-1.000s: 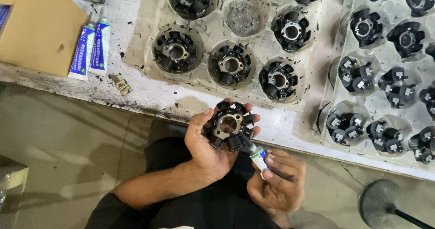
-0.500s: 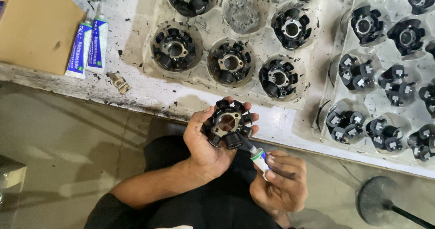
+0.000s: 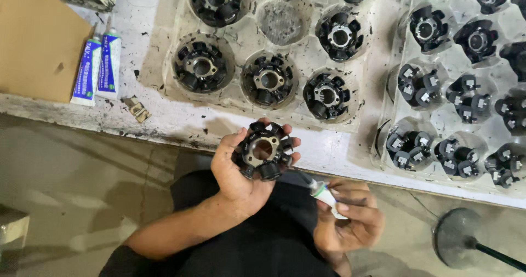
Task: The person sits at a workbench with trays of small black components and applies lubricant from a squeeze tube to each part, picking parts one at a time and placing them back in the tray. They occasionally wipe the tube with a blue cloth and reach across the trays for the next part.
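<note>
Left hand (image 3: 236, 173) grip wrapped around black stator core (image 3: 264, 150), held just off desk (image 3: 164, 124) edge; right hand (image 3: 350, 222) grip pinching small glue tube (image 3: 324, 193), nozzle near stator; clear trays (image 3: 285, 99) of stators beyond

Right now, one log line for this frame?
left hand: holds black round coil part | right hand: holds small glue tube, nozzle toward part, not touching | bench: clear tray of like parts | spare tubes at left
</note>
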Motion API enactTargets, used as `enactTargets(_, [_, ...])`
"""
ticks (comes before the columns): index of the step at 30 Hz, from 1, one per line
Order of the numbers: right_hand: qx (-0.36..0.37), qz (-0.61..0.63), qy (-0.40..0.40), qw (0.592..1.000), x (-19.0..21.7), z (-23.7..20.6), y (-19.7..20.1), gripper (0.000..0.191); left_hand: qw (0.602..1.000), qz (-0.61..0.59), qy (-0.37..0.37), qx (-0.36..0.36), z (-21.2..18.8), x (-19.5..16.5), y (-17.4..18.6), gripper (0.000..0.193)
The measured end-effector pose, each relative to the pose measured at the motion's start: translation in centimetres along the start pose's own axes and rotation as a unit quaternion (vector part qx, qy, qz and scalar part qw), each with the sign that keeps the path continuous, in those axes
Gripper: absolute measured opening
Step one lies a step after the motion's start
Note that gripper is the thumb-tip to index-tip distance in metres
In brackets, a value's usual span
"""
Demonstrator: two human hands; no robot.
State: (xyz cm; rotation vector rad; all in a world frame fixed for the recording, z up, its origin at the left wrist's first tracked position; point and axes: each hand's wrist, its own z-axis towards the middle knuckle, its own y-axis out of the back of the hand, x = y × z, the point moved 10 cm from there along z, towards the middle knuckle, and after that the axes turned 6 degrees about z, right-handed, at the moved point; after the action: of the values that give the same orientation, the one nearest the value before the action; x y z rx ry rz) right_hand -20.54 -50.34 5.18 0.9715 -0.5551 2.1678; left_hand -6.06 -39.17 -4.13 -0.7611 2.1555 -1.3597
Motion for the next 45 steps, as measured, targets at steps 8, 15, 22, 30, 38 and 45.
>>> enactTargets(8, [-0.061, 0.095, -0.074, 0.991, -2.5, -0.4, 2.6, 0.029, 0.975, 0.183, -0.08, 0.101, 4.5, -6.3, -3.9, 0.037])
enactTargets(15, [0.009, 0.069, -0.076, 0.995, -2.3, -1.2, 0.7, 0.03, 0.913, 0.355, -0.16, 0.125, 15.6, -10.7, -7.2, 0.033])
enactTargets(22, [0.034, 0.046, -0.078, 0.995, -2.5, -1.6, 0.0, 0.028, 0.712, 0.592, -0.376, 0.0, 25.8, -15.7, -9.0, 0.036])
enactTargets(30, [0.04, 0.045, -0.113, 0.992, -3.5, -1.9, 0.2, 0.026, 0.424, 0.798, -0.407, 0.138, 24.6, -11.6, -12.5, 0.019])
enactTargets(38, [0.044, 0.065, -0.127, 0.989, -4.1, -2.6, -0.1, 0.025, 0.212, 0.843, -0.458, 0.185, 15.1, -9.5, -17.0, 0.018])
enactTargets(45, [0.052, 0.049, -0.153, 0.986, -4.9, -3.2, 0.2, 0.029, 0.044, 0.911, -0.375, 0.165, 15.8, -11.8, -18.7, 0.036])
